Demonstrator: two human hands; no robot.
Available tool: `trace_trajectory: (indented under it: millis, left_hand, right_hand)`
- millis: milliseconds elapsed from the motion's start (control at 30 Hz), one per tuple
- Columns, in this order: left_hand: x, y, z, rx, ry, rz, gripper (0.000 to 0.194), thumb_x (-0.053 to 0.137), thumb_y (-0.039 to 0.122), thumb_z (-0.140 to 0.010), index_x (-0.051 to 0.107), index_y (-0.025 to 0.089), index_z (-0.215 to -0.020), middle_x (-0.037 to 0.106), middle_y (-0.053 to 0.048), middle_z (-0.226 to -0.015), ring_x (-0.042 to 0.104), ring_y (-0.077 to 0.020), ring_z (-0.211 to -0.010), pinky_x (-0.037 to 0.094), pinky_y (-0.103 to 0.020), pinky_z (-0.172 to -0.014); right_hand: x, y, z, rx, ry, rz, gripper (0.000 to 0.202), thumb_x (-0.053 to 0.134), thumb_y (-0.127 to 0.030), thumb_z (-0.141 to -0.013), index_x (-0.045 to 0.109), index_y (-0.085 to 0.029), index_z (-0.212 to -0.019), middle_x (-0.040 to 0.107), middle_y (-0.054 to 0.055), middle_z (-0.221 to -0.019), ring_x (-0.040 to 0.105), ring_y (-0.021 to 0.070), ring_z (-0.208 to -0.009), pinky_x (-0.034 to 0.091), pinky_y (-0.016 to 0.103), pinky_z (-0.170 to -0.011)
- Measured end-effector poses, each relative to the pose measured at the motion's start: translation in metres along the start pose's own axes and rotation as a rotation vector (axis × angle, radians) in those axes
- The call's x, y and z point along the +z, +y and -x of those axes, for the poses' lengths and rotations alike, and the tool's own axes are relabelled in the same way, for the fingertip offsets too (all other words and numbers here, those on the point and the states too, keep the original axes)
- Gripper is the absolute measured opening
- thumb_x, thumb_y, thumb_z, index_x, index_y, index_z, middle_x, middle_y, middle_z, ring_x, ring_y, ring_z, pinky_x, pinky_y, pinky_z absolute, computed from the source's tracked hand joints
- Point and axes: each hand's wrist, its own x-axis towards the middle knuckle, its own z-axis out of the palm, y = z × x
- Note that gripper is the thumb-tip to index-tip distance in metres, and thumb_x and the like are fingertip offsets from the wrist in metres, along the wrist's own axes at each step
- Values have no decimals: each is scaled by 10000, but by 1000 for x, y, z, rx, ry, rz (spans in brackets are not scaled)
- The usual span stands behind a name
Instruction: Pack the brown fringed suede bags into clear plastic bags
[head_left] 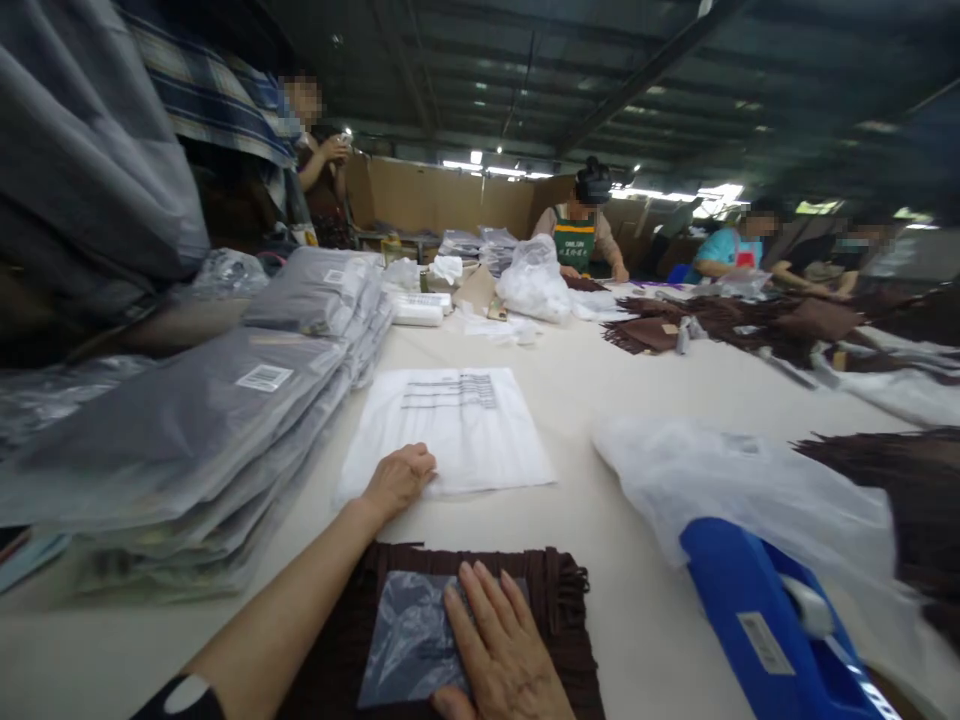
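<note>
My right hand (502, 650) lies flat with its fingers stretched out. It presses on a grey-looking clear plastic packet (412, 630), which rests on a folded dark brown fringed cloth (559, 600) right in front of me. Farther out, my left hand (401, 478) is closed, its fingers curled at the near edge of a white printed plastic bag (465, 425) lying flat on the table. The fingertips are hidden from view, but they appear to pinch that edge. Whether there are several bags in a pile is hard to tell.
Stacked packed grey bags (225, 390) with barcode labels rise at left. On the right are a blue tape dispenser (750, 610), a crumpled clear plastic bag (675, 460) and brown fringed cloth (862, 470). Several people work around the far side of the white table (577, 390).
</note>
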Motion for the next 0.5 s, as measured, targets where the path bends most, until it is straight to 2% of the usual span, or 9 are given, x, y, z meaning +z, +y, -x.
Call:
trace_trajectory:
  millis: [100, 200, 300, 500]
  left_hand:
    - [1, -1, -3, 29, -8, -28, 111, 517, 218, -862, 620, 187, -835, 593, -44, -915, 572, -192, -903, 434, -277, -737]
    - [-2, -3, -8, 49, -22, -49, 123, 513, 182, -858, 617, 187, -793, 590, -34, -853, 578, -178, -840, 434, -265, -700]
    - [-8, -1, -12, 59, -22, -66, 175, 483, 160, -863, 607, 176, -741, 589, -34, -789, 573, -171, -765, 433, -269, -670]
    - [-22, 28, 4, 117, -37, -115, 211, 437, 70, -828, 601, 161, -731, 600, -68, -756, 571, -199, -751, 439, -320, -719]
  right_hand:
    - [7, 8, 0, -71, 73, 58, 501, 340, -494, -899, 577, -152, -1180, 620, 84, -1190, 500, 214, -1187, 368, 359, -1024]
    - [12, 16, -1, -155, 156, 100, 359, 347, -335, -929, 616, -196, -1120, 671, 41, -1096, 579, 176, -1087, 350, 341, -1041]
    - [14, 20, -1, -160, 190, 128, 308, 374, -211, -916, 641, -222, -1070, 694, 20, -1039, 622, 159, -1013, 302, 359, -1074]
    - [18, 14, -3, -125, 184, 94, 323, 350, -245, -929, 647, -225, -1055, 696, 11, -1037, 627, 159, -1010, 293, 362, -1075]
